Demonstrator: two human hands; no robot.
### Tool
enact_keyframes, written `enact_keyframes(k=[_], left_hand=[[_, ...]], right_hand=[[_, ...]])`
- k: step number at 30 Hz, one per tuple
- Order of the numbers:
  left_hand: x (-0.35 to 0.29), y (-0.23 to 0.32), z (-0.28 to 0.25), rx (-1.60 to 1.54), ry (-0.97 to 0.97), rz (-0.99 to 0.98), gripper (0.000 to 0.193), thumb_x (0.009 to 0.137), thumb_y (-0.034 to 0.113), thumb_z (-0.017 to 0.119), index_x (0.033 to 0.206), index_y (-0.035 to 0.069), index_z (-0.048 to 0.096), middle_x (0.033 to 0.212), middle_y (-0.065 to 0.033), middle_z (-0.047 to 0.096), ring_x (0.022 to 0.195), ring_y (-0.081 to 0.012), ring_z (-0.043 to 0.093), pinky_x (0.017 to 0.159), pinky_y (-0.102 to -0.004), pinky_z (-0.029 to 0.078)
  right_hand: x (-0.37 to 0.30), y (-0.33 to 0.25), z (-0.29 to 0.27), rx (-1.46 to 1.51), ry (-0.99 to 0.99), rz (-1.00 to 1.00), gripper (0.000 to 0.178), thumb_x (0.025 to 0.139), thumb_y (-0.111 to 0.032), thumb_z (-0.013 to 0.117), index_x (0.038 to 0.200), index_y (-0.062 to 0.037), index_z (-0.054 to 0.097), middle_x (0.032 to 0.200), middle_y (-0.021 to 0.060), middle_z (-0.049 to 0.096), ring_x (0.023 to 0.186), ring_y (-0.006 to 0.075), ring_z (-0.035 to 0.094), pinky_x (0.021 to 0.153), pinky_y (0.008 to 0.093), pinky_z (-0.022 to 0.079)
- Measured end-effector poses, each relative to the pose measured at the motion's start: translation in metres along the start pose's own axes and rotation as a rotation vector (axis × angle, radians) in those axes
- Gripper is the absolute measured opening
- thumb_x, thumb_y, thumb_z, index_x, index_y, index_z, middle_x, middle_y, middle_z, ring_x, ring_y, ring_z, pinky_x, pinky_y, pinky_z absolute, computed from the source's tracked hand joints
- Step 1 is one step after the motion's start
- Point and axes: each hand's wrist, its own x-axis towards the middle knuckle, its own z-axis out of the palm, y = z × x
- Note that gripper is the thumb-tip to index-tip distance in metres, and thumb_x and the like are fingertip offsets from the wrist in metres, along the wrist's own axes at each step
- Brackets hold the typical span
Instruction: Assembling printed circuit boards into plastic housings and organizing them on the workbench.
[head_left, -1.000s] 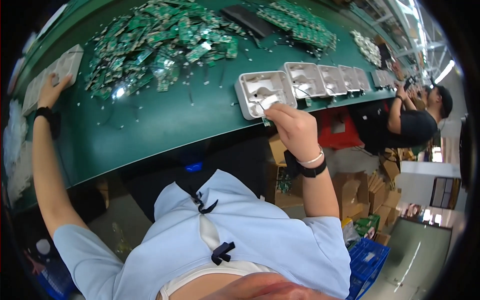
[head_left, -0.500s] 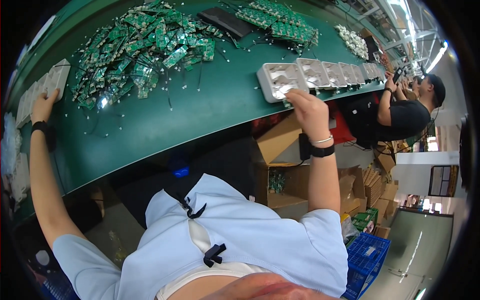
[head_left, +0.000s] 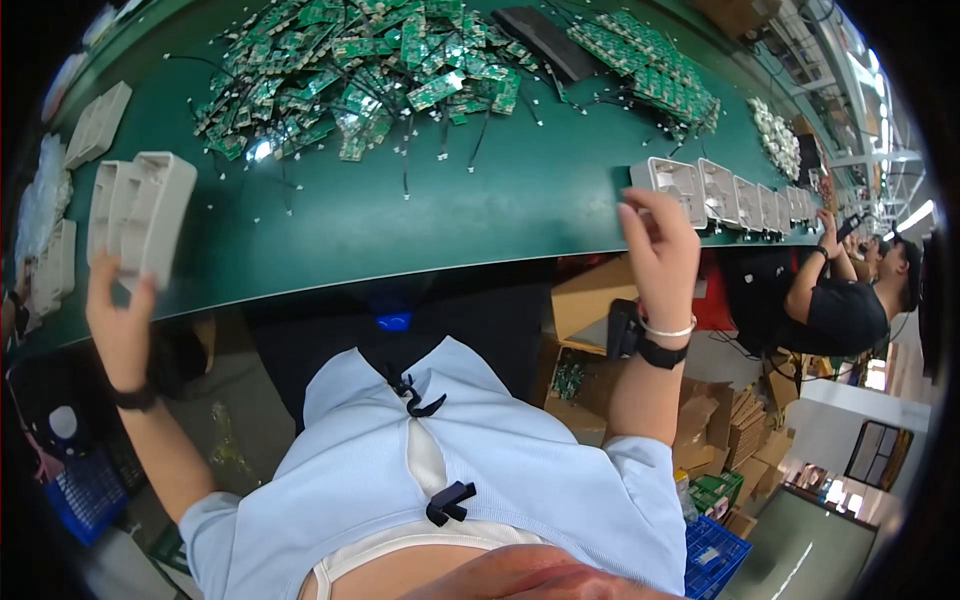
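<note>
White housings at two sides of a green table point(head_left: 400, 225). At the left of the frame, the left hand point(head_left: 120, 325) is closed, thumb against fingers, on the lower end of the held housings point(head_left: 165, 205); gripping one end leaves their hollow interiors largely uncovered. At centre right, the right hand point(head_left: 662, 240) is partly open, thumb and forefinger apart, beside the near end of the row of housings point(head_left: 672, 178); no object can be made out in its grasp. The row stands along the table's near edge, hollow side showing, an arrangement that probably keeps every interior accessible. The loose circuit boards point(head_left: 345, 85) lie tangled by their black leads at top centre, presumably within reach of either hand; the stacked boards point(head_left: 655, 75), upper right, overlap in a more regular order.

Counts: held housings, apparently two, blurred; row, about five distinct, with smaller ones receding beyond; further housings at left, one group at upper left point(head_left: 97, 125) and another at the left rim point(head_left: 57, 265), uncertain in number; dark block point(head_left: 545, 42), one; boards, too many and too overlapped to count.
</note>
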Motion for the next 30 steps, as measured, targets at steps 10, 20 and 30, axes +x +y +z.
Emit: enact_keyframes(k=[10,20,30], left_hand=[[-0.071,0.105,0.023,0.044,-0.092,0.075,0.058,0.068,0.020,0.085,0.117,-0.001,0.063,0.146,-0.0274,0.055,0.133,-0.0469,0.052,0.114,-0.0505,0.040],[-0.068,0.113,0.044,0.164,-0.054,0.160,0.057,0.066,0.028,0.085,0.113,0.004,0.064,0.150,-0.0263,0.052,0.132,-0.0459,0.051,0.117,-0.0571,0.033],[-0.046,0.161,0.046,0.004,0.018,0.339,0.056,0.065,0.024,0.085,0.113,0.002,0.065,0.152,-0.0281,0.049,0.134,-0.0449,0.053,0.113,-0.0543,0.040]], right_hand=[[0.102,-0.037,0.120,0.924,-0.596,0.613,0.025,0.099,-0.023,0.073,0.111,-0.0011,0.069,0.084,0.0004,0.069,0.062,0.0071,0.057,0.053,0.0209,0.044],[0.124,-0.039,0.078,1.976,-0.409,0.507,0.013,0.108,-0.010,0.059,0.113,-0.0010,0.065,0.106,0.0057,0.067,0.084,0.0112,0.062,0.065,0.0209,0.049],[0.041,-0.061,0.096,1.986,-0.277,0.513,0.012,0.107,-0.007,0.059,0.115,-0.0001,0.065,0.118,0.0123,0.069,0.109,0.0202,0.070,0.080,0.0239,0.056]])
